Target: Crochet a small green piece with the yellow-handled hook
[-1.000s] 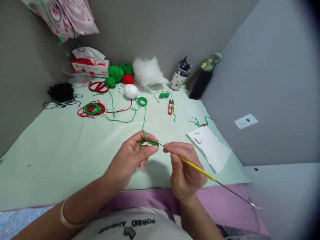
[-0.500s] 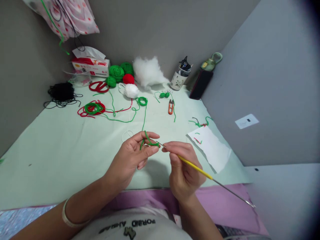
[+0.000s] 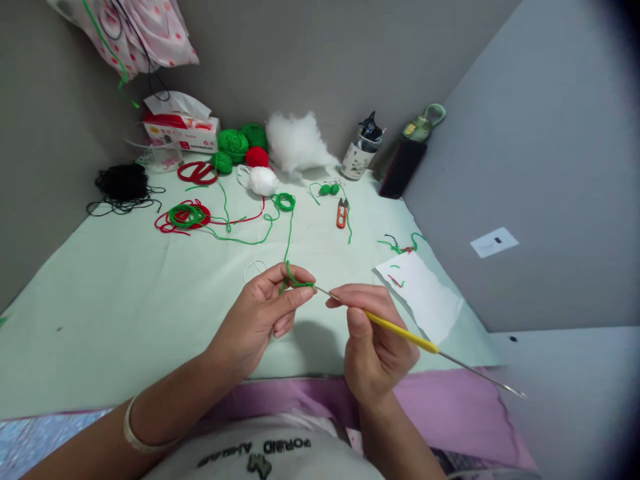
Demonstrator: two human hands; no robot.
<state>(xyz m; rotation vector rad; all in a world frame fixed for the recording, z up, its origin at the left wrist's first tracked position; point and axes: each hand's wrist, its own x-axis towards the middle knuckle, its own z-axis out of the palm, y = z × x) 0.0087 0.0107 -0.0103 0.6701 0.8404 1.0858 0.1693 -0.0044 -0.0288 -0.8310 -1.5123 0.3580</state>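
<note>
My left hand (image 3: 260, 315) pinches a strand of green yarn (image 3: 289, 240) between thumb and forefinger; the strand is looped over the forefinger and runs back across the table to a small green coil (image 3: 285, 202). My right hand (image 3: 373, 337) is closed round a yellow-handled crochet hook (image 3: 403, 335). Its metal tip sits in the green loop at my left fingertips, and its long metal tail points down to the right. Both hands hover over the pale green table cover (image 3: 125, 300), close to its front edge.
At the back lie green yarn balls (image 3: 233, 144), a red ball (image 3: 257, 157), a white ball (image 3: 263, 181), stuffing (image 3: 296, 143), a tissue box (image 3: 182, 130), black yarn (image 3: 123, 183) and a cup of tools (image 3: 359, 158). Orange snips (image 3: 341, 213) and white paper (image 3: 425, 295) lie to the right.
The hook's tail has swung upward and to the right as my right hand tilted. My left forefinger has curled down a little over the green loop.
</note>
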